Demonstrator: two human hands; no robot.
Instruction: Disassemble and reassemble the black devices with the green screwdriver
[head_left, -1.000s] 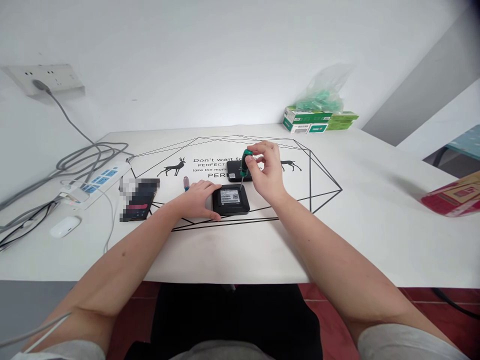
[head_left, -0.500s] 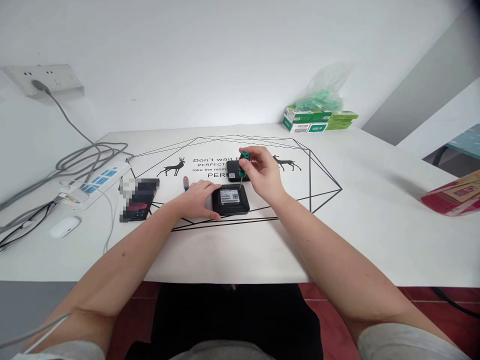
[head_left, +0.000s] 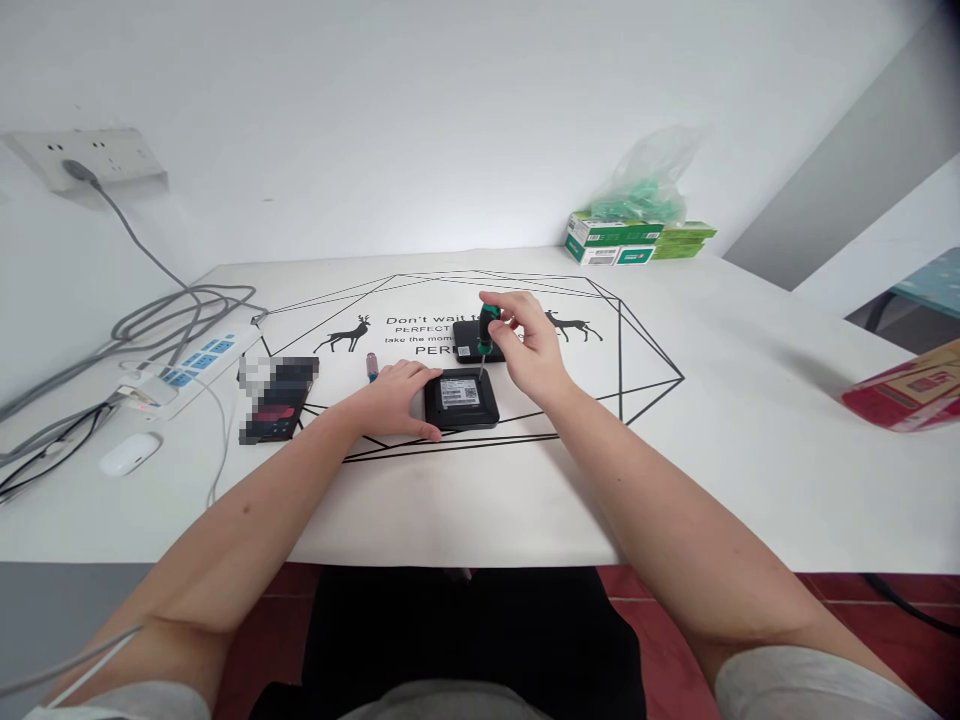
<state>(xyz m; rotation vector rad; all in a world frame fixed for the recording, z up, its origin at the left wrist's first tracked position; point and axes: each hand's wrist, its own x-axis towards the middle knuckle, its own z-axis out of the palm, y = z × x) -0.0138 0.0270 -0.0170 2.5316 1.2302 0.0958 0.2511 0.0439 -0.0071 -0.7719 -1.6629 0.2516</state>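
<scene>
A black square device with a white label lies on the printed white mat. My left hand rests at its left side, thumb at the near corner and fingers at the far one, holding it. My right hand grips a green and black screwdriver upright, its tip at the device's far right corner. Just behind lies a second black device, partly hidden by the screwdriver and my right hand. Beyond my left hand's fingers, a small screwdriver with a clear reddish handle shows.
On the left are a phone, partly pixelated, a white mouse, a power strip and coiled grey cables. Green and white boxes with a plastic bag stand at the back wall. A red package sits at the right edge.
The fingers of my right hand have shifted around the screwdriver handle, showing more of it. My left hand and the labelled device have not moved.
</scene>
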